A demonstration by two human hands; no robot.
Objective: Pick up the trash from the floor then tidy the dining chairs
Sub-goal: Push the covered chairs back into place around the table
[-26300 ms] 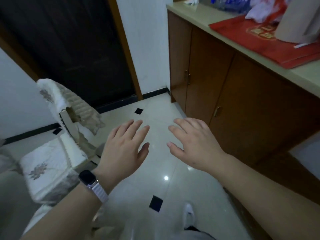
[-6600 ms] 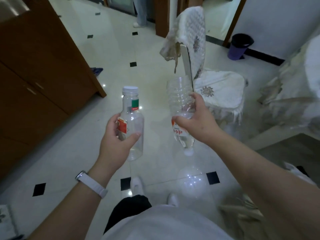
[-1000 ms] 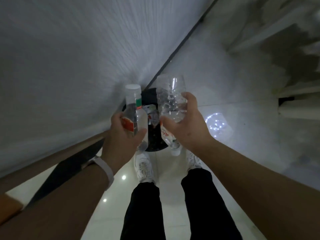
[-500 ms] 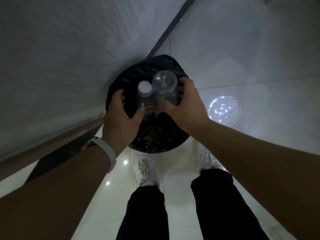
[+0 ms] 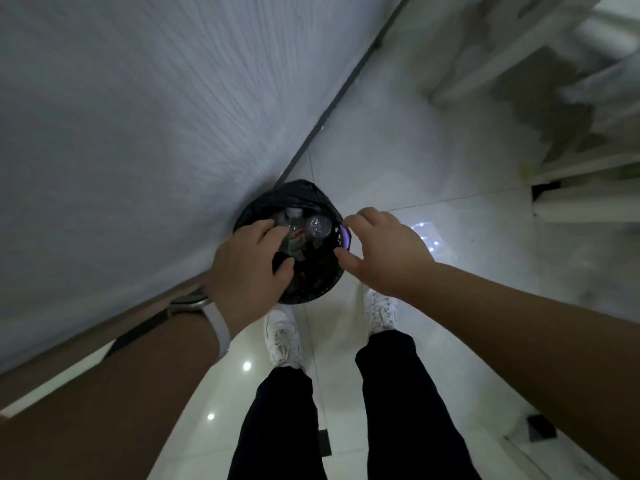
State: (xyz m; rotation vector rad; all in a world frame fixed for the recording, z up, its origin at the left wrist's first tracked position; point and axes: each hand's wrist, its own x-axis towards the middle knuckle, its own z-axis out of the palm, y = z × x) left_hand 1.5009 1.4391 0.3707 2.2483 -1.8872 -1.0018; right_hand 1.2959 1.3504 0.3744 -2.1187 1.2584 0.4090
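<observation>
Head view, step: both bottles sit inside the trash bin (image 5: pixel 288 192), so the trash half of the task looks all but done; the chairs are not yet tidied.
Capped bottle (image 5: pixel 294 232): upright in the bin, on the side toward the wall (image 5: pixel 145 126), white cap up, red-and-green label showing.
Clear bottle (image 5: pixel 319 226): in the bin, just beside the capped bottle, round end up; its neck is hidden.
Left hand (image 5: pixel 247 268): palm down over the bin's near-left part, fingers loosely spread, gripping nothing. Its fingertips are just beside the capped bottle; whether they touch cannot be told.
Right hand (image 5: pixel 386 252): over the bin's right rim, fingers loosely curled, thumb pointing toward the bin, holding nothing.
Arms: both reach forward and down to the bin; a smartwatch (image 5: pixel 188 304) is on the left wrist.
Feet: white shoes (image 5: pixel 282 336) stand on the tiled floor (image 5: pixel 460 278), just on the near side of the bin.
Next move: probably lift both hands clear of the bin, then turn to the cloth-covered dining chair (image 5: pixel 568 88). It is blurred and well apart from the bin on its far-right side. That will call for a firm two-handed hold on the chair back.
</observation>
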